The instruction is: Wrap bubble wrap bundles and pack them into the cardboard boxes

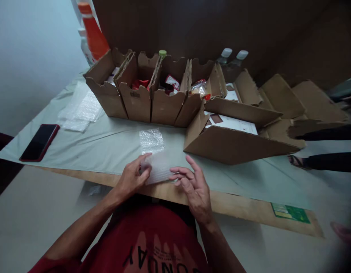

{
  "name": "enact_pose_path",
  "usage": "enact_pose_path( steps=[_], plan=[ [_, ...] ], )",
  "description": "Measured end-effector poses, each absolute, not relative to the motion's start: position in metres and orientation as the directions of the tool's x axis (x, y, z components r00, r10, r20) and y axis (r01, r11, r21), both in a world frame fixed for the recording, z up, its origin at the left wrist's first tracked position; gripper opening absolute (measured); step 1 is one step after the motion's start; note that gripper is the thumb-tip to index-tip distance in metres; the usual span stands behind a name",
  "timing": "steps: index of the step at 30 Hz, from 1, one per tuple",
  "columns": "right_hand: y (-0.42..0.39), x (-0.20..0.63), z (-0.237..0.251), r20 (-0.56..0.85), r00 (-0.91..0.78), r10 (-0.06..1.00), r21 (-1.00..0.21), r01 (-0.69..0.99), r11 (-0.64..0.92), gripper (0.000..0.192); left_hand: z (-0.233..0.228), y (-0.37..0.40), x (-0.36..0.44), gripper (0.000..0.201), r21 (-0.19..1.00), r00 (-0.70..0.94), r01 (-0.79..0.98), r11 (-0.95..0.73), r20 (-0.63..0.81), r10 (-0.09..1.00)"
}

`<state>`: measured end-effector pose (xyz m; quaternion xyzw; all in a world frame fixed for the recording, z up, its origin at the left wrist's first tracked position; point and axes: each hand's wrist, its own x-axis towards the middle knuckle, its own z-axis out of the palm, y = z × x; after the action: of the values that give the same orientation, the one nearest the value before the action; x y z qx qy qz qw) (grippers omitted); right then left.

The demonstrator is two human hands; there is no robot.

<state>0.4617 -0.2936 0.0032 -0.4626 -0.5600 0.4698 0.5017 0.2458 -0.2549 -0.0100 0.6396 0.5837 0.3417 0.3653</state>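
Note:
A bundle wrapped in bubble wrap (160,168) lies at the near edge of the table, on a pale green sheet (107,146). My left hand (133,177) grips its left end with thumb and fingers. My right hand (192,185) touches its right end with fingertips, the other fingers spread. What the wrap holds is hidden. A second, loose piece of bubble wrap (151,140) lies flat just behind the bundle.
A row of open cardboard boxes (141,100) with packets inside stands at the back. A larger open box (235,140) lies to the right. More bubble wrap sheets (81,110) and a dark phone (40,142) are at the left. An orange bottle (93,34) stands behind. Another person's sandalled foot (297,161) is at the right.

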Motion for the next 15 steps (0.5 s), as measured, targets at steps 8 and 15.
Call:
enact_pose_path(
  steps=[8,15],
  plan=[
    [-0.276,0.466,-0.023,0.292,-0.513,0.807,-0.441,0.676,0.59,0.048,-0.033,-0.208,0.24,0.075,0.675,0.053,0.737,0.009,-0.071,0.996],
    [-0.255,0.459,-0.036,0.276,-0.595,0.755,-0.342,0.673,0.656,0.031,-0.041,-0.22,0.235,0.076,0.639,0.014,0.753,-0.154,0.219,0.976]
  ],
)
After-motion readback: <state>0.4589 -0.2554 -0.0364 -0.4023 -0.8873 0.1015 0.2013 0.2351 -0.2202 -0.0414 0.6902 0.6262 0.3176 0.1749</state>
